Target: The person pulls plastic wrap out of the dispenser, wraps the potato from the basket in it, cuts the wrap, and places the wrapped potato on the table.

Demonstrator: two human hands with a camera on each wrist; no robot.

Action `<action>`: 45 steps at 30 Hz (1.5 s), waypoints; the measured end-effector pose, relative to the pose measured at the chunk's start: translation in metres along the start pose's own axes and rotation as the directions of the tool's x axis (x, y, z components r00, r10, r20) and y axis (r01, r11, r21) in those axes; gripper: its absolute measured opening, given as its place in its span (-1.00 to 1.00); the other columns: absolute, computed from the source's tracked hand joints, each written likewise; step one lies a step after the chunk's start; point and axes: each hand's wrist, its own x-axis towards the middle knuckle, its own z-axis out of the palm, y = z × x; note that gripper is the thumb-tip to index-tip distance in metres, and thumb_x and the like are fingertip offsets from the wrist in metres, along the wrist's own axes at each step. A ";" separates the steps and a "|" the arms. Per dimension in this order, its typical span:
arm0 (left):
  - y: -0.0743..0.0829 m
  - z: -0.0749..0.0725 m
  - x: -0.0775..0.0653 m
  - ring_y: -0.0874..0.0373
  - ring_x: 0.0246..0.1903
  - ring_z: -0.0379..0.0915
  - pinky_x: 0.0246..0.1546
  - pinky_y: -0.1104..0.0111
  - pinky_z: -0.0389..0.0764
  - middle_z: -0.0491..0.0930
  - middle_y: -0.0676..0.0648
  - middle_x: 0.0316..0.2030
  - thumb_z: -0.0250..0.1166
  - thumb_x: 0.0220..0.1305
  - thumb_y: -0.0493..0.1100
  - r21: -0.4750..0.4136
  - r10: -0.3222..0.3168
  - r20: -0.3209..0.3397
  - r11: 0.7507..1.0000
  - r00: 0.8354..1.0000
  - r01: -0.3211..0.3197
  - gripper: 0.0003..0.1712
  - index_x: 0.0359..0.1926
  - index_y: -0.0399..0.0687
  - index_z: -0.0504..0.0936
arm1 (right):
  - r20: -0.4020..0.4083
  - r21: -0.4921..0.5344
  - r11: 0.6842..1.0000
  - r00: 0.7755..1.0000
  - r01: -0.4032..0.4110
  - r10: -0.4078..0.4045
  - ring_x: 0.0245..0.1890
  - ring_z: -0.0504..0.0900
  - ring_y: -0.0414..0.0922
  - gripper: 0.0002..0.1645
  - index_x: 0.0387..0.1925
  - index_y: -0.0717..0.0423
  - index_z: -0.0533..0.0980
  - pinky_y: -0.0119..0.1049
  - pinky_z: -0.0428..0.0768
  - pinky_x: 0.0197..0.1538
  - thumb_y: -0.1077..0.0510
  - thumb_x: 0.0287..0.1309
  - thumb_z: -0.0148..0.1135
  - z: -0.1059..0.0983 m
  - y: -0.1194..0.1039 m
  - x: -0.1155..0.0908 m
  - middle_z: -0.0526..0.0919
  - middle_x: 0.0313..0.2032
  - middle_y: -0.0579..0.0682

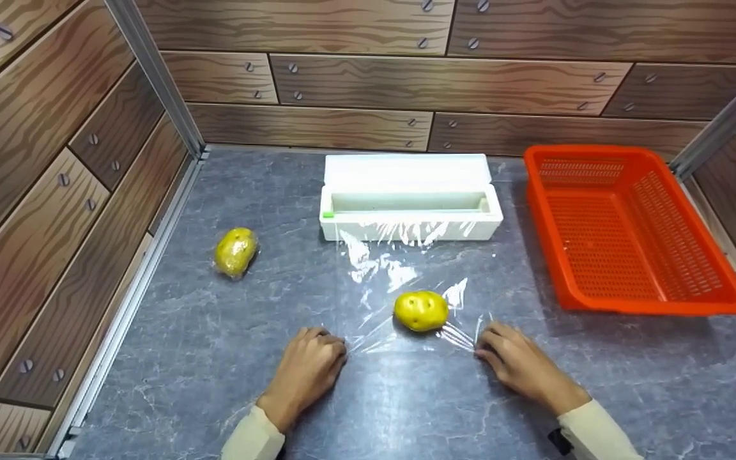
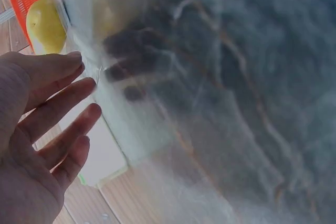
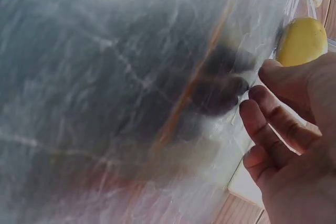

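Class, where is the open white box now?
In the head view, the white box stands near the back wall, left of the red basket, beyond the potato on clear film.

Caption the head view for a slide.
Left hand and right hand hold film, a potato on it, white box beyond.

Around 3 o'clock on the grey, pale-veined, marbled tabletop [image 1: 266, 185] sits a bright orange-red, rectangular plastic basket [image 1: 639, 303] with slotted walls and a perforated floor. A brown wall printed with wooden planks and screws [image 1: 368, 80] spans 12 o'clock, with a matching plank-patterned side wall [image 1: 55, 160] at 9. Slanting silvery metal posts mark 11 [image 1: 157, 76] and 2 o'clock [image 1: 729, 118], and a pale metal rail [image 1: 138, 291] edges the tabletop toward 8.
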 end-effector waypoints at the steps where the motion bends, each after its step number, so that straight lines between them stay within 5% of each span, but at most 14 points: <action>1: 0.000 -0.001 0.000 0.08 -0.27 0.57 -0.23 0.21 0.53 0.74 0.10 -0.33 0.45 0.17 -0.18 -0.009 0.000 -0.003 1.000 1.000 0.000 -0.94 -0.43 -0.01 0.75 | -0.008 0.004 1.000 1.000 0.001 -0.001 -0.35 0.49 -0.20 -0.82 -0.38 0.03 0.57 -0.15 0.55 -0.25 0.29 0.08 0.46 -0.001 0.000 0.000 0.52 -0.34 -0.17; 8: 0.000 -0.010 0.005 0.07 -0.21 0.55 -0.21 0.21 0.55 0.71 0.04 -0.22 0.47 0.14 -0.19 -0.043 -0.008 -0.024 0.999 1.000 0.007 -0.97 -0.40 -0.01 0.75 | -0.132 -0.019 0.996 0.987 0.090 -0.092 -0.39 0.51 -0.20 -0.74 -0.35 0.10 0.53 -0.16 0.56 -0.28 0.37 -0.01 0.47 -0.012 -0.001 0.005 0.54 -0.39 -0.16; 15: 0.001 -0.021 0.011 0.05 -0.14 0.47 -0.20 0.20 0.53 0.59 -0.04 -0.03 0.48 0.14 -0.18 -0.061 -0.018 -0.030 0.998 0.999 0.016 -0.95 -0.42 0.00 0.77 | -0.153 -0.013 0.997 0.986 0.071 -0.073 -0.40 0.48 -0.23 -0.72 -0.37 0.10 0.53 -0.20 0.53 -0.31 0.40 -0.03 0.48 -0.025 -0.002 0.013 0.52 -0.43 -0.18; 26: -0.004 -0.028 0.027 0.09 -0.28 0.44 -0.28 0.23 0.49 0.63 0.06 -0.29 0.38 0.30 -0.12 -0.083 -0.087 -0.046 0.993 0.995 0.083 -0.93 -0.31 0.00 0.71 | -0.202 -0.017 0.998 0.978 0.057 -0.060 -0.40 0.49 -0.20 -0.68 -0.36 0.13 0.53 -0.23 0.56 -0.31 0.48 -0.04 0.47 -0.042 0.001 0.033 0.54 -0.43 -0.10; 37: -0.012 -0.029 0.049 0.07 -0.32 0.47 -0.35 0.24 0.50 0.60 0.02 -0.34 0.39 0.26 -0.15 -0.102 -0.177 -0.097 0.981 0.979 0.167 -0.93 -0.34 -0.02 0.67 | -0.236 -0.038 0.991 0.965 -0.125 0.112 -0.54 0.49 -0.22 -0.80 -0.38 0.16 0.64 -0.30 0.55 -0.48 0.40 -0.02 0.51 -0.051 0.005 0.059 0.53 -0.50 -0.10; 45: -0.022 -0.028 0.074 0.05 -0.34 0.47 -0.36 0.20 0.54 0.56 0.01 -0.35 0.40 0.22 -0.17 -0.147 -0.273 -0.087 0.955 0.958 0.258 -0.94 -0.34 -0.03 0.68 | -0.298 0.046 0.965 0.918 -0.259 0.261 -0.65 0.59 -0.14 -0.97 -0.43 0.24 0.70 -0.13 0.59 -0.51 0.33 0.09 0.44 -0.052 0.011 0.089 0.70 -0.60 -0.01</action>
